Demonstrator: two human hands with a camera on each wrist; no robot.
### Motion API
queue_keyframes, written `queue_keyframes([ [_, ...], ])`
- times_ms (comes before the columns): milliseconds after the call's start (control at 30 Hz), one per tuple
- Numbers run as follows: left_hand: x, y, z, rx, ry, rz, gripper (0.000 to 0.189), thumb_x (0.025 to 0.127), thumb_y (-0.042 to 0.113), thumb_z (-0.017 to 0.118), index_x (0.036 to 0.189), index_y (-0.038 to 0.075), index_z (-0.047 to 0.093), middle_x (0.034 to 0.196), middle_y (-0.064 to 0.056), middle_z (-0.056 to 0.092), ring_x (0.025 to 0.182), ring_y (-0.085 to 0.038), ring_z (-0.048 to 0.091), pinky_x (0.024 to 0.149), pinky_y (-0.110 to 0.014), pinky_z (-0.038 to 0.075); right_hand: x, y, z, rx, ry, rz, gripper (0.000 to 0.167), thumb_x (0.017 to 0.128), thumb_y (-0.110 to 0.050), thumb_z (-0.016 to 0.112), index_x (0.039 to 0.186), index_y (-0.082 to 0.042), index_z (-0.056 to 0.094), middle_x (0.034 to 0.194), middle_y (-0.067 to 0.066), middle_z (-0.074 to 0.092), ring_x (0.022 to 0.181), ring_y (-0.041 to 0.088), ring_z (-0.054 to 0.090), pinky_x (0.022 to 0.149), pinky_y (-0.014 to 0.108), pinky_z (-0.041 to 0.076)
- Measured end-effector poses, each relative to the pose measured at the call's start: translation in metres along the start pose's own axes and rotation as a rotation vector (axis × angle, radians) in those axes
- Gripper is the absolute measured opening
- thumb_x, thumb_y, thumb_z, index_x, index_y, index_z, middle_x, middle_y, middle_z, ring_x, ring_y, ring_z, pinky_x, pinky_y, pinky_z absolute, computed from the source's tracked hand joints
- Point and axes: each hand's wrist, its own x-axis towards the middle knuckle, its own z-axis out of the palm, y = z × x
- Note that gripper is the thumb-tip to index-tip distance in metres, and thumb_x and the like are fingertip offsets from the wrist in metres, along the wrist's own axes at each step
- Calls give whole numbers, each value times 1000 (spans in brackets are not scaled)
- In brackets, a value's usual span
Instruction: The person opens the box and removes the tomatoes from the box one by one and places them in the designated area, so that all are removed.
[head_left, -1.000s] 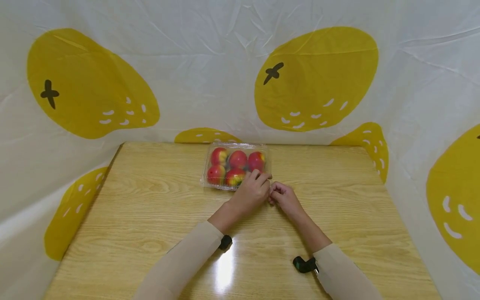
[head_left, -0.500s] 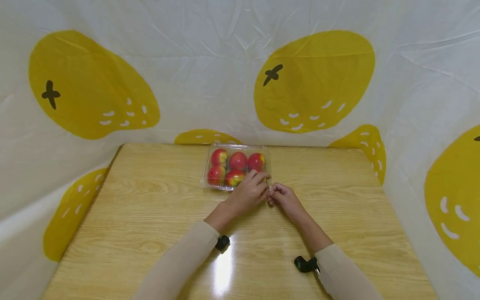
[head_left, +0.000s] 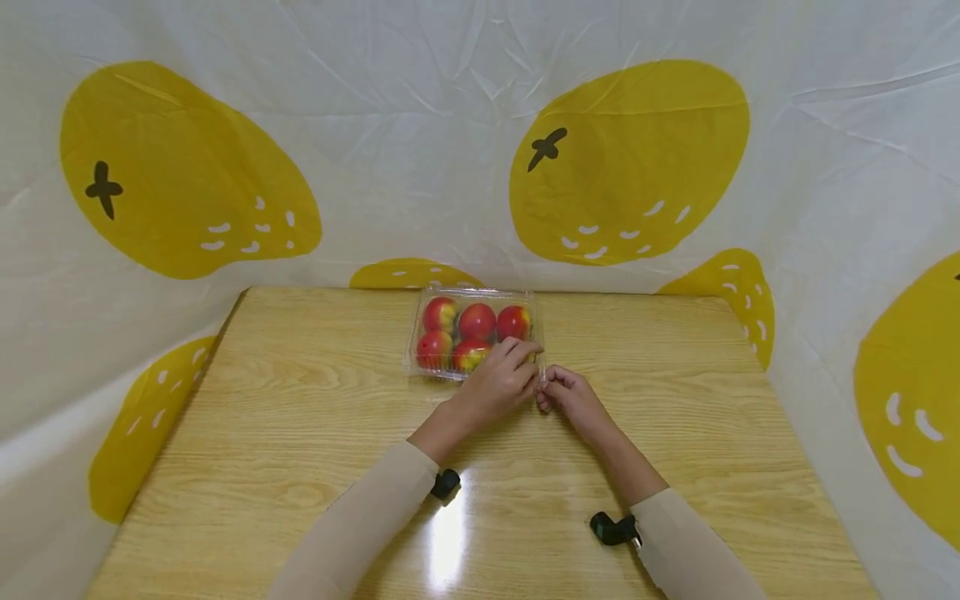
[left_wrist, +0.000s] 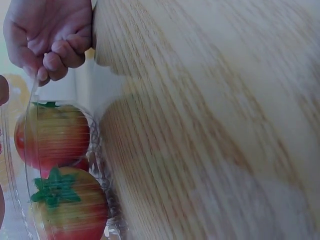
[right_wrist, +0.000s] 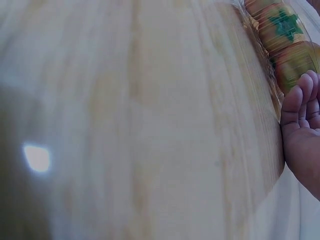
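Note:
A clear plastic clamshell box [head_left: 480, 292] lies at the table's far edge. Through its lid show several round red-and-yellow fruits [head_left: 477, 321], with green star-shaped leaf tops [left_wrist: 55, 187] visible in the left wrist view. My left hand [head_left: 497, 379] lies over the box's near right corner, fingers bent across the lid; its thumb is hidden, and I cannot tell whether it grips the rim. Just right of it, my right hand [head_left: 570, 396] pinches the corner edge of the box between thumb and curled fingers. The right wrist view catches that right hand [right_wrist: 305, 115] beside the fruit.
The wood-grain table [head_left: 315, 433] extends around the box on both sides and in front. Right behind it hangs a white curtain [head_left: 405, 167] printed with large yellow fruit. Dark wrist cameras [head_left: 615, 529] stick out from the beige sleeves [head_left: 686, 542].
Over the last second the left forearm has shifted slightly left and its fingers stay at the same corner. The right hand keeps its pinch, and the box has hardly moved.

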Motion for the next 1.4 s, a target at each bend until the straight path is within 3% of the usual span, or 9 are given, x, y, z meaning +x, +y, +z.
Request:
queue_keyframes([
  [167,-4,-3,-3,69,-55,32,8,97,16,71,96,8,72,128,-11,67,114,-26,62,95,-34,57,0,-2,1,-4,12,23,13,103,-2,49,92,2,54,78,3,60,70,13,58,64,23,55],
  [367,-14,-10,-8,113,-133,15,10,98,14,65,105,9,71,133,-10,64,120,-29,60,100,-38,56,2,-1,-2,-1,50,47,14,105,-3,50,93,1,54,77,3,61,69,12,58,64,23,54],
  [600,-28,-21,-24,130,-137,-17,15,99,16,68,111,8,68,128,-11,66,119,-29,64,100,-40,57,3,-3,-3,6,60,72,15,106,-7,50,95,2,55,78,2,62,69,12,59,63,23,55],
  [833,-47,-35,-38,136,-104,-32,33,88,15,79,118,7,68,124,-11,69,117,-29,65,97,-41,59,1,-6,-6,-20,93,125,25,108,-11,52,109,14,54,81,1,64,71,12,61,63,24,57],
  [1033,-68,-47,-52,134,-94,-51,46,84,20,83,123,4,66,122,-12,69,115,-30,66,98,-45,58,0,-8,-7,-15,111,143,28,109,-13,51,113,15,53,84,2,66,72,11,63,65,23,59],
  [1400,-100,-68,-77,77,-97,-120,59,78,17,88,128,-2,65,127,-18,68,122,-36,63,106,-51,54,-5,-11,16,128,-7,235,41,112,-12,42,133,22,42,94,5,68,80,10,68,73,22,63],
])
